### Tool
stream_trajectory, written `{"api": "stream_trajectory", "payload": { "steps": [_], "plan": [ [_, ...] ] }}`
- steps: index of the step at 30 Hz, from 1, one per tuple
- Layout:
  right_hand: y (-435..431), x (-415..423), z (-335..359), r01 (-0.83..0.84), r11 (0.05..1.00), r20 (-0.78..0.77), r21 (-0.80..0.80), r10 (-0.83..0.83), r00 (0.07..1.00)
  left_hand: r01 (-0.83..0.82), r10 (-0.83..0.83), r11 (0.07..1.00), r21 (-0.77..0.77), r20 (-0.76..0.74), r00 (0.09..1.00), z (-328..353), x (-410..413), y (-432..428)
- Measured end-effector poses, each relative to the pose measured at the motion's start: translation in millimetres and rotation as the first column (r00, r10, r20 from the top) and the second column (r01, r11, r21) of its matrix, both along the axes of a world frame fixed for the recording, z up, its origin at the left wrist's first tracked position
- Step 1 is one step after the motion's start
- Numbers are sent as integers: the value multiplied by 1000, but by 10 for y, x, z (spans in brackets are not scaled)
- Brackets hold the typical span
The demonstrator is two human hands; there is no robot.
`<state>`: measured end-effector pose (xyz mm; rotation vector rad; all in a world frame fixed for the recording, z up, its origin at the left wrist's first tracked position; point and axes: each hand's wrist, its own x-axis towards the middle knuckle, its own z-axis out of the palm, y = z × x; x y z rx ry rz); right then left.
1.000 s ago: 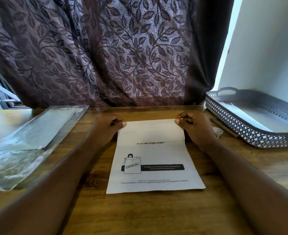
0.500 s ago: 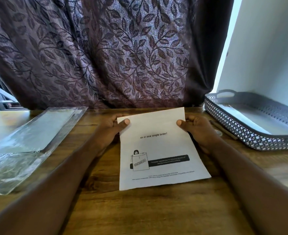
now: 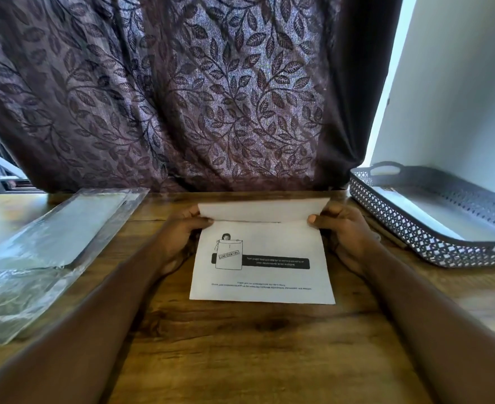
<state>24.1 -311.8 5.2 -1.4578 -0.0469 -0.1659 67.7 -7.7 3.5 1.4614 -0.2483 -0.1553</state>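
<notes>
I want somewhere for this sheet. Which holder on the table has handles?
The grey perforated tray on the right: a cut-out handle at each end. The clear plastic sleeve on the left lies flat, with none.

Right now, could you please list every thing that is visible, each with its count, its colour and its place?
paper sheet: 1, white with black print, middle of the table, its far edge folded toward the person
clear plastic pouch: at least 1, transparent, on the table at the left
tray: 1, grey, perforated wall with handles, on the table at the right
table: 1, brown wood, under everything
curtain: 1, dark purple with leaf pattern, behind the table
wall: 1, white, at the right behind the tray
left hand: 1, pinches the left end of the folded flap
right hand: 1, pinches the right end of the folded flap
</notes>
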Motion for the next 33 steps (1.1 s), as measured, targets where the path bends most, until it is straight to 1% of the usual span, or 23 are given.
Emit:
{"api": "stream_trajectory", "payload": {
  "steps": [3,5,8,10,11,12,13,15,17,19,20,21,23,24,25,28,30,32,33],
  "plan": [
    [21,-6,14,-10,1000,-22,-25,9,1000,43,-45,998,-44,-64,997,3,22,52],
    [31,0,31,-28,999,-25,-26,28,999,52,-56,997,-52,-75,996,12,36,71],
    [32,14,36,-37,999,-44,17,38,998,-10,10,1000,5,24,1000,-30,68,25],
    [36,29,26,-32,999,-62,19,33,998,-48,43,997,57,88,995,-59,71,-10],
    [44,25,21,-29,1000,-63,-4,29,998,-51,44,996,77,94,995,-62,62,-31],
    [43,36,-5,-18,998,-54,-65,15,998,-55,47,994,94,90,995,-66,65,-38],
    [36,42,-24,4,986,-30,-166,-9,1000,-57,47,992,114,88,995,-69,59,-43],
    [21,67,-71,65,929,43,-365,-53,998,-82,57,974,213,123,991,-80,58,-58],
    [35,61,-80,124,896,98,-426,-91,991,-112,47,934,340,193,980,-101,70,-74],
    [81,41,-62,205,847,178,-491,-133,975,-146,30,896,420,270,962,-106,75,-93],
    [105,40,-51,255,782,230,-569,-146,962,-167,27,881,443,306,952,-105,75,-101],
    [139,38,-31,299,679,276,-671,-146,950,-182,19,869,460,337,941,-99,71,-108],
    [231,42,16,367,418,353,-831,-113,929,-207,-20,843,496,414,910,-93,65,-121],
    [283,39,39,372,339,367,-864,-81,927,-219,-48,827,518,454,890,-88,50,-141],
    [346,25,64,360,305,365,-882,-43,930,-231,-70,813,535,483,873,-79,29,-161],
    [500,-23,46,312,247,338,-918,71,938,-240,-113,801,549,533,839,-54,-37,-242],
    [570,-53,3,307,266,349,-914,129,928,-243,-144,794,557,561,815,-55,-51,-267],
    [588,-62,-9,338,301,397,-892,160,904,-247,-165,793,558,586,793,-55,-52,-272],
    [584,-56,-7,349,302,410,-887,168,897,-246,-169,798,550,596,785,-56,-48,-270]
  ]
}}
